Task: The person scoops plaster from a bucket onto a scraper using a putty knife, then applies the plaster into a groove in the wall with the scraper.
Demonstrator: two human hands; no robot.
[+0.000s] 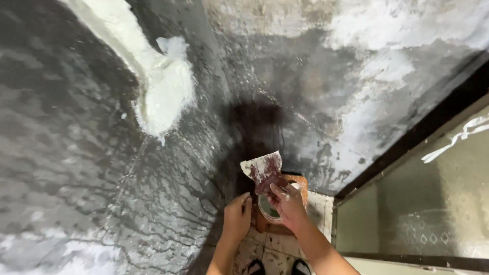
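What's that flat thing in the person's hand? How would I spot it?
Find the dark, stained wall corner and follow it down to the two hands. The right hand holds up a flat scraper blade above a small round container. It alone is smeared reddish-brown and white.

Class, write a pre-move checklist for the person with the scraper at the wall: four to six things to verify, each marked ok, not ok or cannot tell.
1. Right hand grips the scraper: ok.
2. Scraper blade free of old residue: not ok, it is smeared white and reddish.
3. Left hand steadies the round container: cannot tell, contact is hidden.
4. Container rests on the wooden stool: ok.
5. White filler patch spread flat on the dark wall: not ok, it stands thick.
6. Filler left in the container: cannot tell.
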